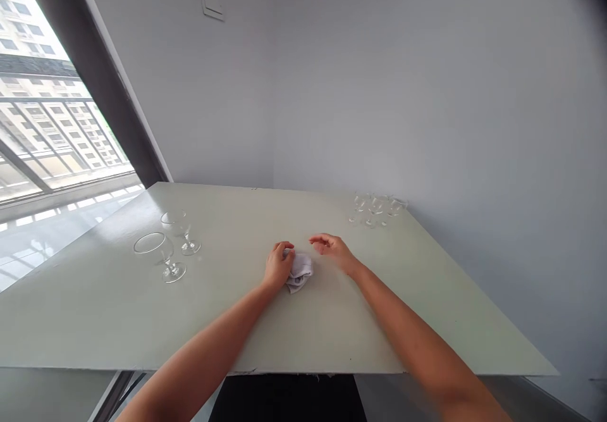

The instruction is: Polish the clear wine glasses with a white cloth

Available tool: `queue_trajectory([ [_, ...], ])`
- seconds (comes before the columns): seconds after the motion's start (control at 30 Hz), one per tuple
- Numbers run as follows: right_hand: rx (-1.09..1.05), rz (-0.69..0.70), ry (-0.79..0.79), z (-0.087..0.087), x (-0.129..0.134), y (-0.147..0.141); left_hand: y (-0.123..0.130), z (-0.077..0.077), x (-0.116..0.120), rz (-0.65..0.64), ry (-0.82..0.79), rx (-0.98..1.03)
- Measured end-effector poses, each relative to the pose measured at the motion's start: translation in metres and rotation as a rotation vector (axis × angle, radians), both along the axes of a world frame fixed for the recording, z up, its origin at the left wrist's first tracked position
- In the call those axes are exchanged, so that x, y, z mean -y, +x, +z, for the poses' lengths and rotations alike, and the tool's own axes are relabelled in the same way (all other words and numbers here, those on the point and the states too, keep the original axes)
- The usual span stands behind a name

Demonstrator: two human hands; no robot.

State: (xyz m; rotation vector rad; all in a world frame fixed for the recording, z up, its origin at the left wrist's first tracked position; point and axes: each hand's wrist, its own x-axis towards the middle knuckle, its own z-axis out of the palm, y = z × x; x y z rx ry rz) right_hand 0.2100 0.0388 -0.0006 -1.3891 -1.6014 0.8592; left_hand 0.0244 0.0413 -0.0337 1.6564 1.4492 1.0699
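One cloth (301,271), bunched, no clear long axis, on the bench (303,340), grasped at its left side by the left hand (277,266); right hand (337,254), grip released, near but apart, to the cloth's right.

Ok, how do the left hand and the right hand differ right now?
The left hand is on the crumpled cloth; the right hand is apart from it, with nothing visible in its grasp.
The left hand's fingers curl down at the cloth's edge, while the right hand's are loosely bent in the air.
The left hand looks fairly sharp, the right hand partly blurred.
Both are bare.
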Motion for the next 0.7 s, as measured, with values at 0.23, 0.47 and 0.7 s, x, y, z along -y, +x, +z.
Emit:
queue_trajectory([
  [0.23,0.623,0.259,0.316,-0.002,0.035,-0.054,-0.005,-0.007,-0.003,0.172,-0.021,0.174],
  [0.47,0.397,0.210,0.291,-0.030,0.026,-0.044,-0.048,0.009,-0.028,0.717,0.074,0.379],
  [0.7,0.285,0.248,0.245,-0.029,0.022,-0.040,-0.124,0.020,-0.055,1.194,0.085,0.483],
])
